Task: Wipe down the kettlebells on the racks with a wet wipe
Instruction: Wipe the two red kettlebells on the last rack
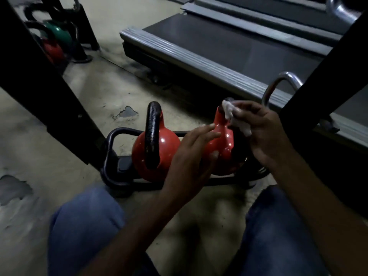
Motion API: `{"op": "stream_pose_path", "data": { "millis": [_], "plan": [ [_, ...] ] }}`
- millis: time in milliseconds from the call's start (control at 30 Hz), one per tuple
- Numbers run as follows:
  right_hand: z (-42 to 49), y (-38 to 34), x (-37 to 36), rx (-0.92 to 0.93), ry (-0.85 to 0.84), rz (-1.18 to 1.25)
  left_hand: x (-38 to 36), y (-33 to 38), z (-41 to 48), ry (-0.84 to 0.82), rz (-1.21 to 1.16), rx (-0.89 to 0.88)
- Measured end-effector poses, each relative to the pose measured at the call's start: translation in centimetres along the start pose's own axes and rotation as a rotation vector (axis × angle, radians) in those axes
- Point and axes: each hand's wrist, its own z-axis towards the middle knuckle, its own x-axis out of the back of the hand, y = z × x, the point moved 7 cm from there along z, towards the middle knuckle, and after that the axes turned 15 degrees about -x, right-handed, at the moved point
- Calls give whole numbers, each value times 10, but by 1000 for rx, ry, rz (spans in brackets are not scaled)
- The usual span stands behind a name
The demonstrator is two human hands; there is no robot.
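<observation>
Two red kettlebells sit side by side on a low black rack [111, 148] near the floor. The left kettlebell [155, 150] has a black handle standing upright. My left hand [191, 156] rests with straight fingers on the side of the right kettlebell [223, 142]. My right hand [262, 132] holds a crumpled white wet wipe [231, 112] against the top of that kettlebell's handle. Much of the handle is hidden by the wipe and my fingers.
A black rack upright [39, 86] slants down at the left and another [322, 80] at the right. A treadmill deck [219, 56] lies behind the rack. Green and red kettlebells [57, 36] show at the far left. My knees in blue jeans [83, 226] are below.
</observation>
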Motion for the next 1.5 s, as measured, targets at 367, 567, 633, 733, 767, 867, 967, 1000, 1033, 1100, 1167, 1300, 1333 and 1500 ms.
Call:
{"op": "stream_pose_path", "data": {
  "millis": [367,567,633,733,767,867,967,1000,1033,1100,1167,1300,1333,1500],
  "plan": [
    [149,-45,47,28,147,-1086,-109,-23,30,-343,119,82],
    [192,-46,19,-20,30,-1512,-112,-16,30,-320,138,137],
    [195,-46,-2,16,-55,-1650,-115,-16,29,-315,140,160],
    [187,-46,-29,141,-156,-1807,-118,-15,29,-333,133,208],
    [187,-47,-33,165,-174,-1831,-118,-14,29,-340,139,212],
    [190,-42,-41,228,-200,-1918,-118,-14,29,-330,156,203],
    [181,-20,-54,266,-347,-2092,-116,-11,30,-334,168,198],
    [177,-14,-56,268,-388,-2143,-116,-9,32,-335,181,193],
    [178,-13,-58,286,-401,-2161,-114,-8,33,-338,192,189],
    [187,-19,-57,295,-352,-2154,-114,-6,34,-340,202,173],
    [190,-19,-57,288,-318,-2191,-113,-9,32,-356,213,157],
    [180,-6,-60,247,-425,-2202,-113,-13,32,-367,205,159],
    [183,-10,-57,234,-382,-2161,-113,-13,32,-362,202,147],
    [202,-32,-24,116,-97,-1869,-114,-18,29,-409,194,156]
  ]
}}
